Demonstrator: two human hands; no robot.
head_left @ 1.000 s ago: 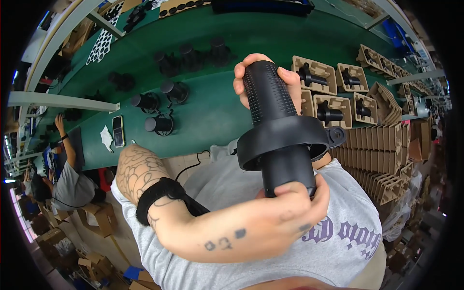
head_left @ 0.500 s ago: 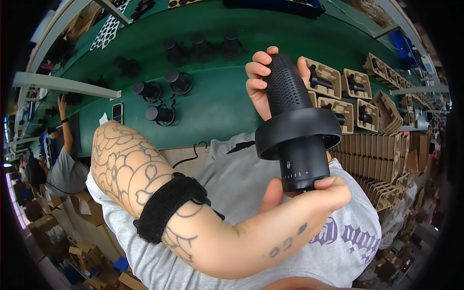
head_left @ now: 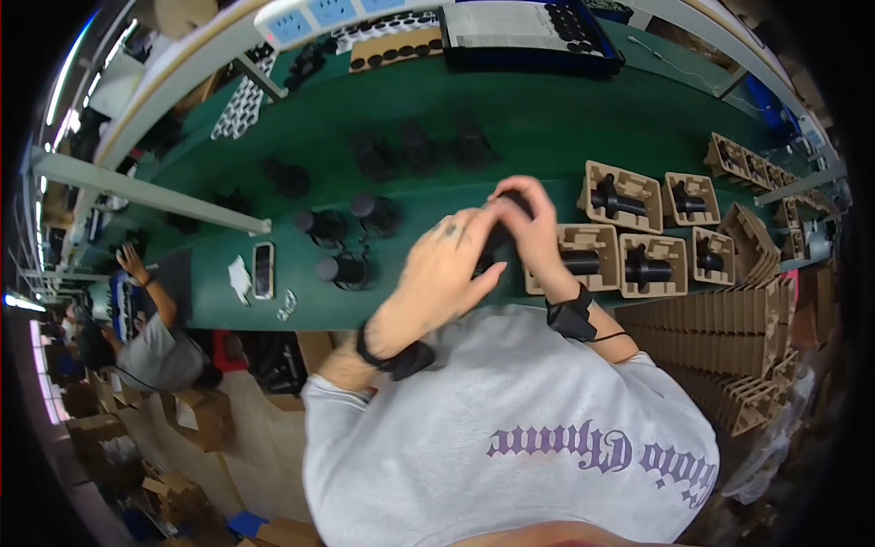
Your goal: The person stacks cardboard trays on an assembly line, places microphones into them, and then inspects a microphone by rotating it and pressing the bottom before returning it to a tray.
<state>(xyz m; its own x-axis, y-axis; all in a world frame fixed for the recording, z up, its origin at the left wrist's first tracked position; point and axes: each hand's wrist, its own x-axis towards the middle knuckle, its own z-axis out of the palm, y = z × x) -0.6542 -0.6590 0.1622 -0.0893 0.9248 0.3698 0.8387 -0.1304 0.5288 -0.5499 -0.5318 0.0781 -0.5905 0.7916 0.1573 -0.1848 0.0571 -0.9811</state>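
Note:
A black microphone is between my two hands over the near part of the green bench, mostly hidden by my fingers. My left hand lies across its near-left side, thumb stretched out below. From the right, my right hand curls round its top and far side, slightly blurred. Left of my hands, several black microphones stand upright on the bench, among them one microphone near the front. To the right, brown moulded pulp trays hold black microphones; the closest tray is partly behind my right wrist.
A phone and a crumpled white tissue lie at left. Stacked pulp trays rise at the right. At the back sits a blue-black bin. A metal post crosses the left side, where a co-worker works.
The microphone has gone from close before me down to the bench, and both hands now cover it. My left forearm no longer crosses in front of my body.

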